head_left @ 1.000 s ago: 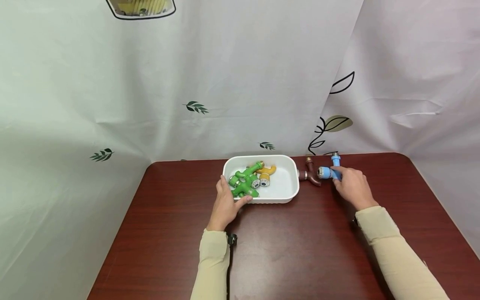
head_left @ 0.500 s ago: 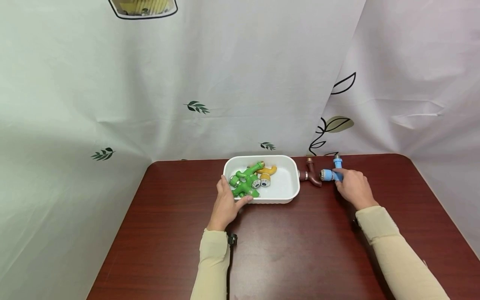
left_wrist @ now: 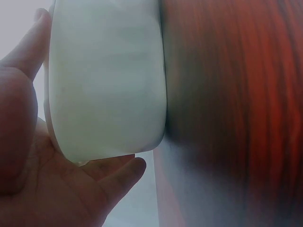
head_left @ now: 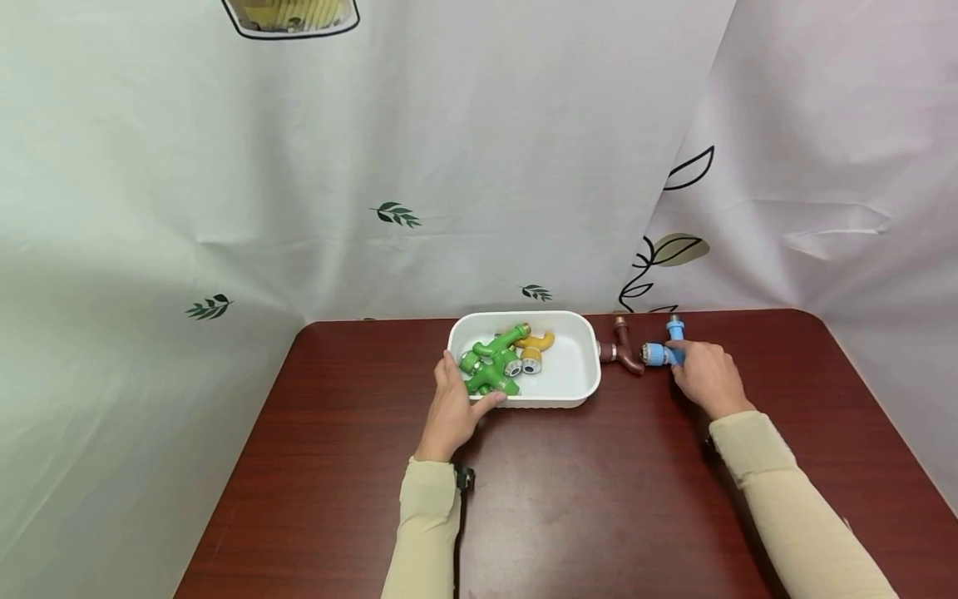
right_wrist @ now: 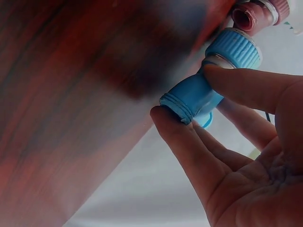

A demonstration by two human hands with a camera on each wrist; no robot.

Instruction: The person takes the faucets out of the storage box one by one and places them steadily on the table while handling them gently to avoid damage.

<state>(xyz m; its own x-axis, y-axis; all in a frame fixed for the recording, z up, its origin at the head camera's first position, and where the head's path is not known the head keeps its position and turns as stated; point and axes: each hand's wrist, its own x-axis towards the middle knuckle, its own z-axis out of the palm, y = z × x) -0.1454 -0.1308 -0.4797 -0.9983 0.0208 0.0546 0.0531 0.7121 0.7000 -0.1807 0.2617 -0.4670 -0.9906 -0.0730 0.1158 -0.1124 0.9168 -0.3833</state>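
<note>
My left hand [head_left: 449, 412] grips the near left corner of a white plastic tray [head_left: 575, 366], thumb along the near rim and fingers on the left side. Inside the tray lie green taps [head_left: 494, 378] and a yellow tap [head_left: 533, 353]. To the right, my right hand [head_left: 709, 376] holds a light blue tap [head_left: 675, 329] with a ribbed collar, low over the table. The right wrist view shows the thumb on the blue tap's body [right_wrist: 194, 92] and fingertips at its end and underside. Between tray and blue tap is a dark brown tap [head_left: 623, 345].
The dark red-brown table [head_left: 569, 499] reaches back to a white cloth backdrop [head_left: 479, 166] with leaf prints. The tray stands near the table's back edge, close to the cloth.
My right hand has shifted the blue tap slightly toward me and a little right. My left hand keeps its hold on the tray, and the view has drifted slightly.
</note>
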